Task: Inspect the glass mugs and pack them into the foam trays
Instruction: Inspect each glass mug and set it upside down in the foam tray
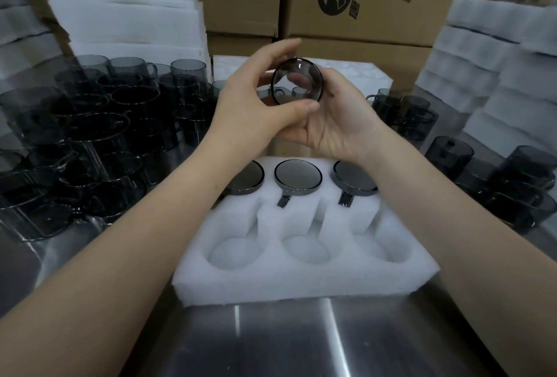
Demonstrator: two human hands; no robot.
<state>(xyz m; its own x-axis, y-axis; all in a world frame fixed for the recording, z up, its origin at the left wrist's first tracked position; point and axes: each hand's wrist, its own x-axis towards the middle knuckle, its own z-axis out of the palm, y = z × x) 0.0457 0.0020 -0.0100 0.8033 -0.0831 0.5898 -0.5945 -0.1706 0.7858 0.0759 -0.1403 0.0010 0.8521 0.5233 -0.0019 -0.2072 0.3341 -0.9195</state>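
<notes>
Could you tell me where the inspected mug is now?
The mug is mid-view, held between the left hand and right hand, above the foam tray.

Both arms bare. Left forearm [135, 241] and right forearm [452, 226]: uncovered from the bottom corners of the view up to the wrists, smooth, slender, narrowing toward the wrist.

Left hand [256, 105]: bare, seen from the back. Knuckles faintly marked. Thumbnail [310, 109] short, rounded, plain.

Right hand [337, 126]: bare, seen from the palm side. Creases run across the palm and round the base of the thumb, with a fold line at the wrist.

Fingers on both hands slim. Upper arms lie outside the view; cannot tell what is worn above the forearms.
</notes>
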